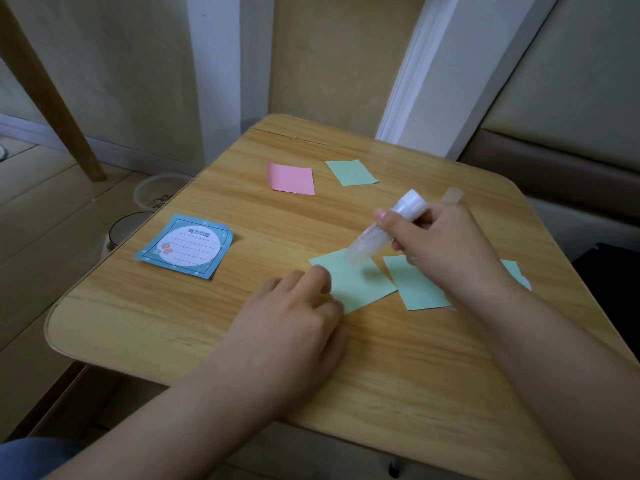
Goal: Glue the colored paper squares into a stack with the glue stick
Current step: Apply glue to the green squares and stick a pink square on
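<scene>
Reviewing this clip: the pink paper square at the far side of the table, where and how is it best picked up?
Probably by the left edge of the pink paper square. That edge curls up off the table, while the rest lies flat. Coming in from the left and above, a thumb and finger could pinch the raised edge. The left hand is the likelier one, since the right hand grips the glue stick.

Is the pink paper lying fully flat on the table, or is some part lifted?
Not fully flat: the pink paper has its left edge curled upward; the rest lies on the table.
</scene>
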`<state>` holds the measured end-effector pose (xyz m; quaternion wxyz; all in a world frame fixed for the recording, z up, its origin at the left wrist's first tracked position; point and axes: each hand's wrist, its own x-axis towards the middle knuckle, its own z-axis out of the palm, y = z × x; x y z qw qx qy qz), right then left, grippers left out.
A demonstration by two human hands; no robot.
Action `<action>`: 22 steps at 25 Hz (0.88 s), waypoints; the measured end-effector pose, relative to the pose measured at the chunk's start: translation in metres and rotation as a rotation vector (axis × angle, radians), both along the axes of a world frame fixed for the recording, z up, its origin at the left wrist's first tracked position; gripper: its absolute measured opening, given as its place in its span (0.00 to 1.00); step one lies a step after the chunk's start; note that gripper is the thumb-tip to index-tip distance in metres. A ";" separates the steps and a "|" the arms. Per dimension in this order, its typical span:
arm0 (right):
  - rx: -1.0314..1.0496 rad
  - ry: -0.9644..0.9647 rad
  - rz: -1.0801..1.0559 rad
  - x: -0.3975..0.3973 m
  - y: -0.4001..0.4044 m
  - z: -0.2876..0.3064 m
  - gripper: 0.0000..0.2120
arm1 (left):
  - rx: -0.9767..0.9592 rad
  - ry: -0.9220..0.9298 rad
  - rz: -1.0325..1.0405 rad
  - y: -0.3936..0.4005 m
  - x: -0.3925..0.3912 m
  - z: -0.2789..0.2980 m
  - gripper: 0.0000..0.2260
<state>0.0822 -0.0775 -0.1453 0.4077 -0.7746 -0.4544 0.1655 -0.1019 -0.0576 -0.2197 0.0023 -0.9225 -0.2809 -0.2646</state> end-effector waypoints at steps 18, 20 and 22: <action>-0.057 0.059 -0.073 0.024 -0.015 -0.012 0.14 | 0.058 0.065 0.021 0.002 0.003 -0.001 0.18; -0.048 0.016 -0.091 0.024 -0.018 -0.009 0.13 | 0.065 0.073 0.020 0.002 0.004 -0.001 0.18; -0.020 0.013 -0.093 0.021 -0.021 -0.006 0.13 | 0.077 0.077 0.017 0.002 0.004 -0.001 0.18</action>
